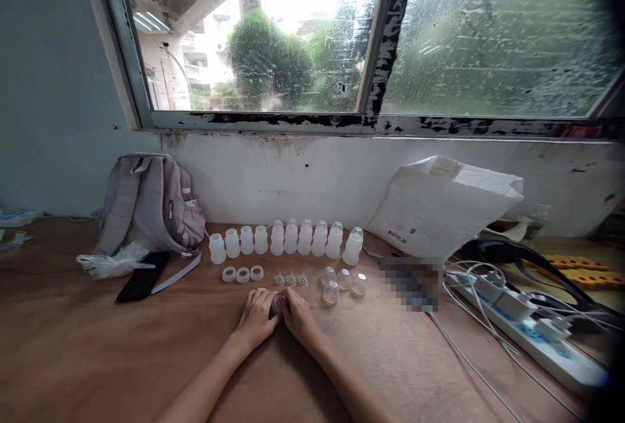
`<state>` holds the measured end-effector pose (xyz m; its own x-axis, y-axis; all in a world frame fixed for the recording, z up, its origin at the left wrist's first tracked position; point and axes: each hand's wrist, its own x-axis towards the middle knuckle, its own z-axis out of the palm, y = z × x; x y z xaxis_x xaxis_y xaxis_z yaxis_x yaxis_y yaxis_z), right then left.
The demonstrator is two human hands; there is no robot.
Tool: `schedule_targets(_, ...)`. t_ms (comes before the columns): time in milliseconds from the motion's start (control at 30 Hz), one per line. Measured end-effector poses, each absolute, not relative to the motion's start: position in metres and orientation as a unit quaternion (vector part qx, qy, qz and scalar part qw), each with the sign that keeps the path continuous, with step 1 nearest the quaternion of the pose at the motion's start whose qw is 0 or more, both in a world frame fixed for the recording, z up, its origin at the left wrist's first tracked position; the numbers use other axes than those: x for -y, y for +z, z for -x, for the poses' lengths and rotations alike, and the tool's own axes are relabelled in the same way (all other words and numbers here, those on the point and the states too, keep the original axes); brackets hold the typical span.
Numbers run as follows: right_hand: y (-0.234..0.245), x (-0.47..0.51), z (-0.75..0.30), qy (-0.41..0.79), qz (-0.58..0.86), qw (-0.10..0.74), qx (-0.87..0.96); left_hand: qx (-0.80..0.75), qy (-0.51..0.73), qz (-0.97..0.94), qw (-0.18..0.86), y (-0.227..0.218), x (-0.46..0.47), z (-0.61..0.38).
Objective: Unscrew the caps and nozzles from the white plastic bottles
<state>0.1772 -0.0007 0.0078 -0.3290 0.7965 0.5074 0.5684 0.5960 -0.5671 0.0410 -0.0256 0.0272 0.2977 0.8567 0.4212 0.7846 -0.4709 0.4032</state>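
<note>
Worn brown wooden surface [97,358] bears a white padded mailer [439,208], print unreadable, and a row of squat translucent plastic bottles [288,239]. At centre front, left hand [256,320] and right hand [299,319] each close their grip on one small translucent part [276,306], low over the surface.

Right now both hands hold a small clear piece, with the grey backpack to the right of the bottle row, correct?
No: the head view shows the grey backpack left of the bottle row. Left hand and right hand do hold the small clear piece.
</note>
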Motion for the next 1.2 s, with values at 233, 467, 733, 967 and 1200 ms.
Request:
schedule_targets(233,0.013,0.005,-0.177,0.161,0.388,0.402,0.814,-0.523,0.296,-0.798,0.048,0.032,0.028,-0.036)
schedule_targets(467,0.018,0.010,-0.179,0.183,0.346,0.411,0.823,-0.512,0.301,-0.803,0.047,0.039,0.029,-0.030)
schedule_targets(733,0.026,0.016,-0.181,0.206,0.339,0.415,0.819,-0.465,0.295,-0.832,0.076,0.042,0.024,-0.006)
schedule_targets(967,0.018,0.009,-0.181,0.119,0.459,0.384,0.792,-0.569,0.269,-0.776,0.043,0.035,0.015,0.025)
schedule_targets(1200,0.013,0.003,-0.179,0.093,0.489,0.359,0.790,-0.691,0.198,-0.695,0.008,0.028,0.008,0.059)
